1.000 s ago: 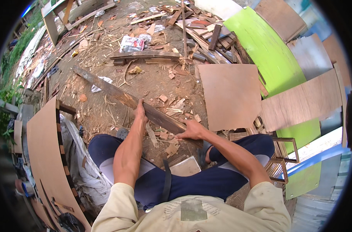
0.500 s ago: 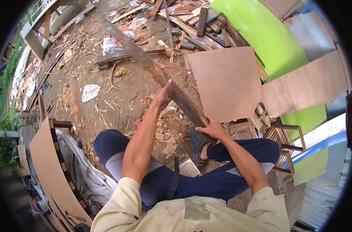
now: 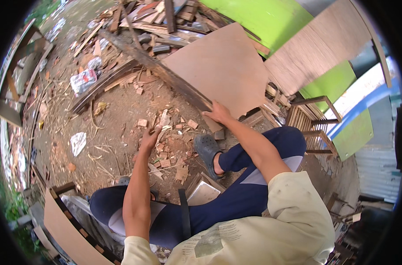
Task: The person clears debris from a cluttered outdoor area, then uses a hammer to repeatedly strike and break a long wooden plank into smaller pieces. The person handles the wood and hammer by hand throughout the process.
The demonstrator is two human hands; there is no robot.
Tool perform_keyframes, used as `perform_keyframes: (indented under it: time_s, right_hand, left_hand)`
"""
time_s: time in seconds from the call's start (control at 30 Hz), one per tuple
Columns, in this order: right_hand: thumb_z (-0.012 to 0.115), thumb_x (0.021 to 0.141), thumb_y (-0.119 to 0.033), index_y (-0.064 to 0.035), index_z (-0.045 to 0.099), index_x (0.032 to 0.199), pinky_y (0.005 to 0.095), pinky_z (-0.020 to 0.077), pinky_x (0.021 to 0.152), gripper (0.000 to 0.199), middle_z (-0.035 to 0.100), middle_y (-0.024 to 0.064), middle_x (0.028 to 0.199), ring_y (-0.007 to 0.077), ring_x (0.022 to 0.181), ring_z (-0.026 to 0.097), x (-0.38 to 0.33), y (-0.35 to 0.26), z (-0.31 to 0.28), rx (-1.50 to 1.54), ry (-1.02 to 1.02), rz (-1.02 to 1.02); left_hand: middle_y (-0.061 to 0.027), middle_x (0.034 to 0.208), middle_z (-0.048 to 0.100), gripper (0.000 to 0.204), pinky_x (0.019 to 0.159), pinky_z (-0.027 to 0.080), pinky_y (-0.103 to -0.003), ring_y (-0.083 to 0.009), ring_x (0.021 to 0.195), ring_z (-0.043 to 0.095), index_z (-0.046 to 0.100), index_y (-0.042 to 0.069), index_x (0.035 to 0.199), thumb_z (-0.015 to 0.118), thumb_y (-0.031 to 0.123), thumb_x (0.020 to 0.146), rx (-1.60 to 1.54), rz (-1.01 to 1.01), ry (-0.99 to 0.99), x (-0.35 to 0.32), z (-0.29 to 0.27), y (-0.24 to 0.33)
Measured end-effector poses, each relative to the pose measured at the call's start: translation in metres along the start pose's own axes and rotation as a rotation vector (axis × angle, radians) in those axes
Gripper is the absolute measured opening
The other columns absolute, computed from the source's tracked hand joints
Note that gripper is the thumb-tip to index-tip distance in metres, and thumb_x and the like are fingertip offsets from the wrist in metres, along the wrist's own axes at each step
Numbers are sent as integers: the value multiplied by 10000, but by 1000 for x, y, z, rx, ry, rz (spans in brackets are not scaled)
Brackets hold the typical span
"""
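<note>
A long, dark, weathered wooden plank [image 3: 176, 83] slants from the scrap pile at the far left down toward my right foot. My right hand [image 3: 219, 113] grips its near end, thumb on the near side. My left hand [image 3: 150, 138] is off the plank, over the ground, with its fingers apart and nothing in them. Under it lie broken chips and small wood offcuts [image 3: 165, 154]. A flat brown board [image 3: 218, 66] lies just beyond the plank, and the plank's far part runs along its left edge.
A grey clog [image 3: 206, 152] is on my right foot. Behind the plank is a heap of scrap wood [image 3: 152, 22]. Green panels [image 3: 271, 22] and a slatted wooden frame [image 3: 304, 121] stand to the right. A curved board [image 3: 68, 229] leans at the near left.
My left hand has let go of the plank and drawn back toward me. The plank has come down lower, its near end still in my right hand. The view has turned rightward.
</note>
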State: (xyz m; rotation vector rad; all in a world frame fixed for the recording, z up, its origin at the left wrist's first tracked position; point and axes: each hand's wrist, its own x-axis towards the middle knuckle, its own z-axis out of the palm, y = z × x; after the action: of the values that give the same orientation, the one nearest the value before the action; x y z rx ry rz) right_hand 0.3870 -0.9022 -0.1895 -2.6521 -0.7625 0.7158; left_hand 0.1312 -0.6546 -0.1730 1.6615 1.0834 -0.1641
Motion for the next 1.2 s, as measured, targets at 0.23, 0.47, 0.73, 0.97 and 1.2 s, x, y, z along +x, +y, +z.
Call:
perform_keyframes:
  time_s: [0.23, 0.47, 0.73, 0.97, 1.2]
  right_hand:
    - [618, 861, -622, 53, 539, 1342, 455, 439, 1056, 832, 557, 279, 1357, 399, 1277, 537, 48, 67, 38, 673, 214, 513]
    - [753, 868, -298, -7, 439, 1435, 488, 437, 1038, 711, 525, 179, 1431, 337, 1290, 528, 61, 193, 80, 1371, 324, 1050]
    - [728, 907, -277, -37, 586, 1296, 441, 481, 892, 479, 646, 128, 1257, 290, 1109, 628, 30, 174, 36, 1409, 573, 802]
    - [636, 941, -375, 5, 664, 1077, 457, 500, 811, 404, 694, 228, 996, 402, 927, 655, 37, 153, -70, 623, 1147, 212]
    - [665, 928, -344, -1, 642, 951, 392, 445, 643, 344, 613, 160, 708, 269, 646, 554, -21, 65, -276, 542, 1313, 51]
  left_hand:
    - [-253, 1321, 594, 870, 1020, 451, -388, -323, 1207, 596, 482, -78, 1394, 693, 573, 856, 147, 73, -40, 4, -12, -31]
    - [-260, 1273, 619, 768, 988, 493, -392, -330, 1183, 619, 472, -80, 1385, 710, 456, 888, 260, 88, -115, -18, -9, -31]
    - [-284, 1270, 616, 843, 977, 497, -401, -340, 1182, 624, 434, -68, 1419, 662, 547, 890, 404, 95, -168, -35, -1, -15]
    - [-253, 1329, 596, 816, 1014, 472, -428, -366, 1198, 612, 485, -36, 1397, 644, 570, 875, 557, 242, -222, -16, 24, 3]
    - [-272, 1325, 587, 799, 1031, 461, -428, -381, 1232, 581, 493, -57, 1384, 639, 554, 891, 564, 348, -257, -10, 42, 35]
